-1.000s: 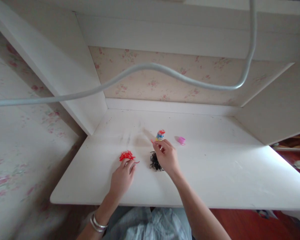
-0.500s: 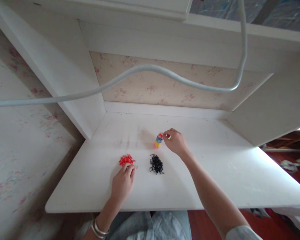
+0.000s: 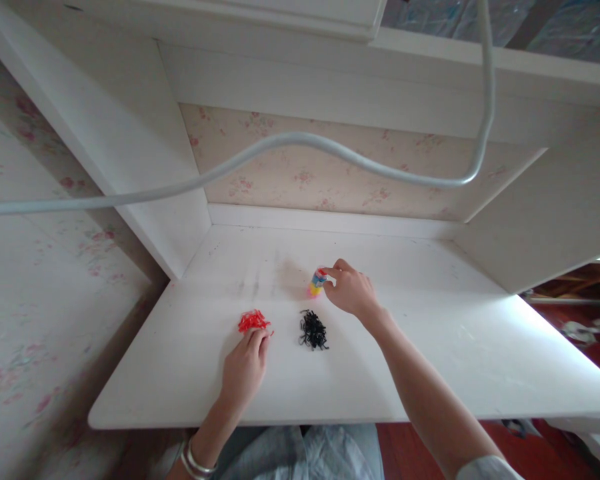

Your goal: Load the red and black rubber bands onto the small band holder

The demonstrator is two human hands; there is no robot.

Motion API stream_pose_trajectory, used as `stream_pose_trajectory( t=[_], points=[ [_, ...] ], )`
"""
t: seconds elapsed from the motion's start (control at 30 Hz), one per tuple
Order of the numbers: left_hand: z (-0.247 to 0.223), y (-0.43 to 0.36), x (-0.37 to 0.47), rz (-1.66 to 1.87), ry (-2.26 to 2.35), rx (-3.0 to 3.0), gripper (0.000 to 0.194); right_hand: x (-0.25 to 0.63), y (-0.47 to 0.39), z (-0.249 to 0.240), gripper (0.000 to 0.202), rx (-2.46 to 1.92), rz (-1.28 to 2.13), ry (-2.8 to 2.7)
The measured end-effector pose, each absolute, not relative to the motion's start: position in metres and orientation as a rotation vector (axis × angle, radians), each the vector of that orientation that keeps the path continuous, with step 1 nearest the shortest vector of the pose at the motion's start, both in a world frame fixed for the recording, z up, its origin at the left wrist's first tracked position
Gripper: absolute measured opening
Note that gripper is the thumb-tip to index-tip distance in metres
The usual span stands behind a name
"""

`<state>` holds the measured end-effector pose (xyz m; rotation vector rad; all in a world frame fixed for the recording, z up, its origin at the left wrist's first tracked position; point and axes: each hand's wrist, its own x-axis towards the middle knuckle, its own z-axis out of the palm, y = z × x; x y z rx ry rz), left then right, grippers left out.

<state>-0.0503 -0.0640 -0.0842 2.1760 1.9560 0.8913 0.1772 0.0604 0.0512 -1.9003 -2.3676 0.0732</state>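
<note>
A small clear tube (image 3: 317,283) with blue, yellow and pink layers stands on the white desk, red bits at its mouth. My right hand (image 3: 351,288) is at its right side, index finger stretched to the red top and thumb apart, close to the tube's side. A pile of small red elastic bands (image 3: 253,320) lies left of centre. At that pile's near edge, my left hand (image 3: 246,357) has its fingertips pinched together, a red bit showing beside them. Between the hands is a heap of small black elastic bands (image 3: 313,329).
The white desk (image 3: 430,347) has side panels and a raised back strip. A thick pale cable (image 3: 300,137) crosses the upper view. Overhead is a shelf (image 3: 290,17), and floral wallpaper (image 3: 305,175) covers the back wall.
My right hand's fingers have gone from a pinch beside the tube's mouth to spread, with the index finger on the top. The left hand has barely shifted.
</note>
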Motion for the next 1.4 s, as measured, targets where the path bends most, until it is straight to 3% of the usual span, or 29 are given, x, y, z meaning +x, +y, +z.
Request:
stream_pose_trajectory(
  t=[0.6, 0.8, 1.17, 1.4],
  points=[
    [-0.089, -0.060, -0.052, 0.991, 1.894, 2.087, 0.017, 0.180, 0.062, 0.052, 0.035, -1.853, 0.036, -2.378],
    [-0.052, -0.037, -0.041, 1.050, 1.748, 1.849, 0.023, 0.194, 0.055, 0.044, 0.034, -1.685, 0.099, -2.109],
    [0.021, 0.039, 0.022, 1.271, 1.598, 1.877, 0.016, 0.234, -0.018, -0.076, 0.025, -1.614, 0.678, -1.596],
    [0.024, 0.069, 0.050, 1.267, 1.665, 2.007, 0.014, 0.240, -0.039, -0.087, 0.027, -1.556, 0.710, -1.627]
  ],
)
